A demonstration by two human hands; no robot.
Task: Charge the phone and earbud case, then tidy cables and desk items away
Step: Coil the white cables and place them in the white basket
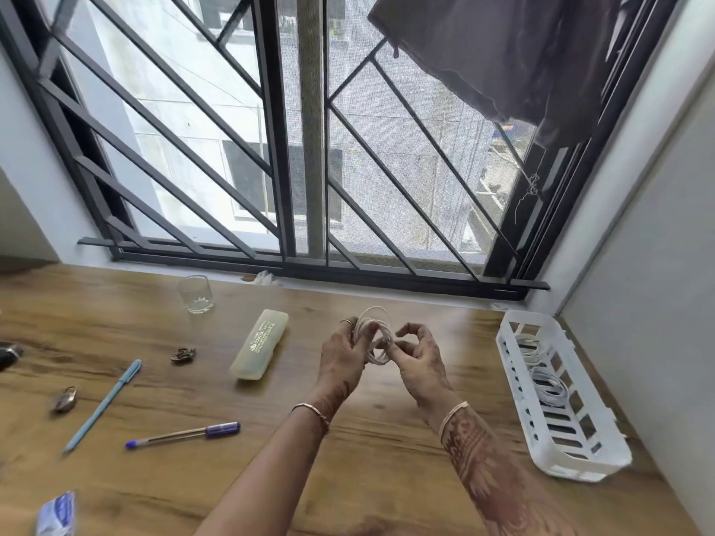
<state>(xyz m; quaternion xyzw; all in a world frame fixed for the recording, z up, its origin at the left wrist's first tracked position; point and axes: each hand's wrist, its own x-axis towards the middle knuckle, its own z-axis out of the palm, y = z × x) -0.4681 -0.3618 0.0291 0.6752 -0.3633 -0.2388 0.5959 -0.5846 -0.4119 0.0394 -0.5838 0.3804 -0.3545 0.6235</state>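
Observation:
A coiled white cable (373, 334) is held above the wooden desk (367, 458), in front of me. My left hand (342, 359) grips the coil from the left. My right hand (419, 361) pinches a strand of it from the right. A white slotted basket (603, 454) lies at the right of the desk with two coiled white cables (543, 381) inside. No phone or earbud case can be clearly made out.
On the desk's left half lie a yellowish pencil case (260, 344), a glass (195, 294), a light blue pen (104, 404), a purple-capped pen (183, 435), a padlock (65, 398), a small metal clip (183, 354) and a blue-white packet (56, 514). A barred window stands behind.

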